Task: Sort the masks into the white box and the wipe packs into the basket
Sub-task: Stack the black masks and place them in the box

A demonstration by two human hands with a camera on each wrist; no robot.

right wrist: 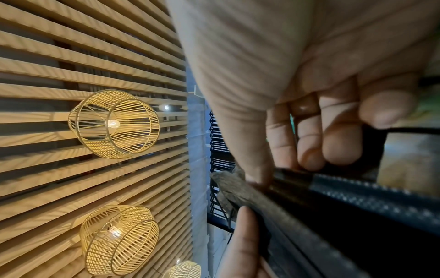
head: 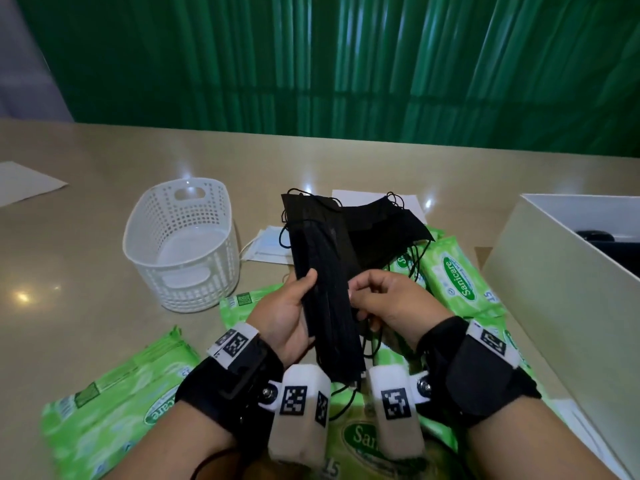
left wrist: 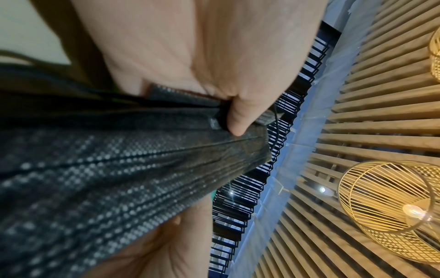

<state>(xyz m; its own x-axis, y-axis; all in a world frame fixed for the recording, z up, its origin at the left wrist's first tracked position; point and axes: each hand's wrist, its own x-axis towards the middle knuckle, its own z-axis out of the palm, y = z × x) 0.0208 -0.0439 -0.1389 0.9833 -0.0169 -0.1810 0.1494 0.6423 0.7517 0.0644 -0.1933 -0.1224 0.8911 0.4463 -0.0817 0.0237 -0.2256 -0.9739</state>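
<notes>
A stack of black masks (head: pixel 325 271) stands upright above the table, held by both hands. My left hand (head: pixel 294 306) grips its left edge, thumb on the front; the thumb (left wrist: pixel 240 116) presses the pleated fabric (left wrist: pixel 107 169). My right hand (head: pixel 377 296) pinches the right edge, fingers (right wrist: pixel 309 143) curled over the masks (right wrist: pixel 357 216) and ear loops. More black masks (head: pixel 384 233) lie behind on green wipe packs (head: pixel 457 278). Another wipe pack (head: pixel 114 400) lies at left. The white basket (head: pixel 183 244) is empty; the white box (head: pixel 554 278) stands at right.
Light blue masks in clear wrap (head: pixel 270 244) lie right of the basket. White paper sheets (head: pixel 24 181) sit far left and behind the masks. A dark item (head: pixel 595 235) shows inside the box. The green slatted wall runs along the table's far edge.
</notes>
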